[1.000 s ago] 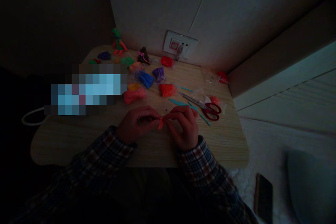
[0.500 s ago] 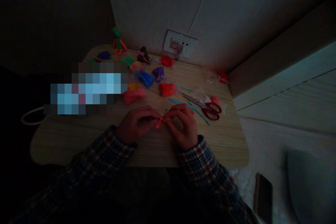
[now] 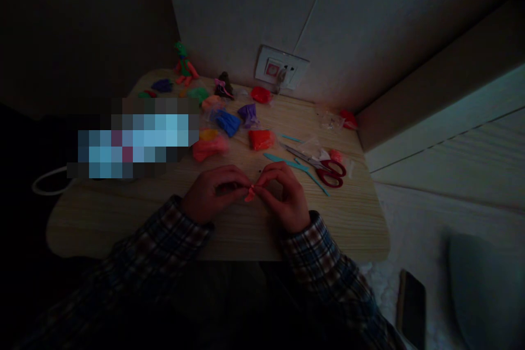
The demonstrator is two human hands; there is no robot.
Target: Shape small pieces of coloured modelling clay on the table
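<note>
My left hand (image 3: 213,192) and my right hand (image 3: 284,197) meet over the front of a small wooden table (image 3: 123,219). Both pinch a small orange clay piece (image 3: 250,194) between their fingertips. The fingers of both hands are curled. Bags of coloured clay lie beyond my hands: a pink lump (image 3: 209,147), an orange-red lump (image 3: 261,139), a blue one (image 3: 227,122) and a purple one (image 3: 248,115).
Red-handled scissors (image 3: 324,167) and teal modelling tools (image 3: 287,163) lie right of my hands. Small clay figures (image 3: 184,64) stand at the table's back by a wall socket (image 3: 279,69). A phone (image 3: 411,307) lies on the white bedding at lower right. A blurred-out patch covers the table's left.
My hands have stayed in place, the fingers working the orange clay piece slightly; it has changed shape a little between the fingertips.
</note>
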